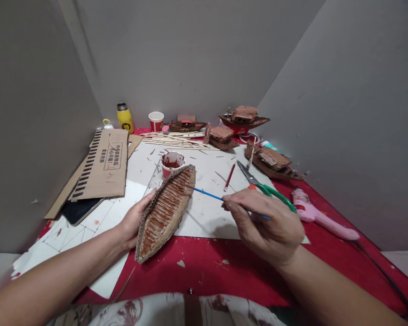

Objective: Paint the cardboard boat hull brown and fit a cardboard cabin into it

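A boat-shaped cardboard hull is tilted in my left hand, whose fingers are hidden behind its left side. Reddish-brown paint covers much of the slatted inside; the rim is bare cardboard. My right hand pinches a thin blue brush, its tip touching the hull's inside near the upper right. Just behind the hull stands a paper cup with brown paint inside.
Green-handled scissors, a dark red pencil and a pink glue gun lie to the right. Finished-looking brown boats and thin sticks are farther back. Cardboard pieces overlap a phone at left.
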Demonstrator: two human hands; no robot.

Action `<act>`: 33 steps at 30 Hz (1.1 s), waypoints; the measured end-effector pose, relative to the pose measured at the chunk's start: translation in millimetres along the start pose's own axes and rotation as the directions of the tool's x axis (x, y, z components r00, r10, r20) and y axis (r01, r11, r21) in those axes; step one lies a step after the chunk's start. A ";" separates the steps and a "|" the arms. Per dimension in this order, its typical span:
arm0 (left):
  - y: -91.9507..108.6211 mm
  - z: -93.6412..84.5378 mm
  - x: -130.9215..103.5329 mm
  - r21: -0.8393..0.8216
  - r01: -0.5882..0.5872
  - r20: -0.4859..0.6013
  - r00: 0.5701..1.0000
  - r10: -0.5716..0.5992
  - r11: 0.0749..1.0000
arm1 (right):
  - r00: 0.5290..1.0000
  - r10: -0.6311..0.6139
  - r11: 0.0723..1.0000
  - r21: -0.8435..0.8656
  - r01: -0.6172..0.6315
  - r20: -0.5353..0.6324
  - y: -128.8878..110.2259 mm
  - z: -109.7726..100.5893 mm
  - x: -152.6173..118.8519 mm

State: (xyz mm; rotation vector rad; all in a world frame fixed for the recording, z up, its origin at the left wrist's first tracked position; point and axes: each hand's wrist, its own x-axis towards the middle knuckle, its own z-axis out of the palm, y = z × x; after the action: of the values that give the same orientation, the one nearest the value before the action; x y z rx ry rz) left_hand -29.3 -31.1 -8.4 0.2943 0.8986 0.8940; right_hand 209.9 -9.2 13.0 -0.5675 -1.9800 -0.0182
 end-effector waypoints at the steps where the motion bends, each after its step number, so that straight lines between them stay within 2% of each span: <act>1: -0.9 0.6 0.1 0.006 -0.008 -0.004 1.000 0.008 1.000 | 1.000 -0.010 1.000 0.018 0.010 -0.003 -0.2 1.3 -0.2; 5: -2.7 3.1 0.0 0.021 -0.021 -0.017 1.000 0.022 1.000 | 1.000 -0.016 1.000 0.021 0.015 0.026 0.5 4.2 2.0; 10: 0.6 5.0 -1.8 0.013 -0.017 -0.029 0.999 0.017 1.000 | 0.998 -0.032 0.999 -0.027 0.034 0.051 1.4 -2.6 3.3; 14: 0.7 5.6 -3.4 0.030 0.018 -0.045 0.999 -0.017 0.999 | 0.999 -0.016 1.000 -0.004 0.016 0.051 -0.1 -3.4 1.8; 19: -1.4 3.1 -1.1 -0.003 -0.010 -0.029 1.000 0.010 1.000 | 0.997 -0.039 0.999 -0.015 0.041 0.070 -2.5 0.2 4.7; 23: 0.8 4.2 -0.9 -0.005 -0.039 -0.039 0.998 0.039 0.999 | 0.997 -0.048 0.998 -0.048 0.052 0.067 -1.5 -4.7 3.5; 27: 1.0 5.2 -2.4 -0.007 -0.019 -0.042 0.999 0.019 1.000 | 0.999 -0.022 0.999 -0.031 0.024 0.045 -0.1 -6.6 0.4; 33: -1.4 2.0 -1.8 -0.016 0.022 -0.026 0.999 -0.022 1.000 | 0.998 -0.044 0.998 -0.046 0.047 0.046 1.0 -1.9 3.5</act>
State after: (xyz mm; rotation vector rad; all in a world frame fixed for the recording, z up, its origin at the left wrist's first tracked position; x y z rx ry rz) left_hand -27.5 -33.1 -6.9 0.2593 0.9169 0.8859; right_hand 210.6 -7.4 16.6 -0.5576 -2.0405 -0.0815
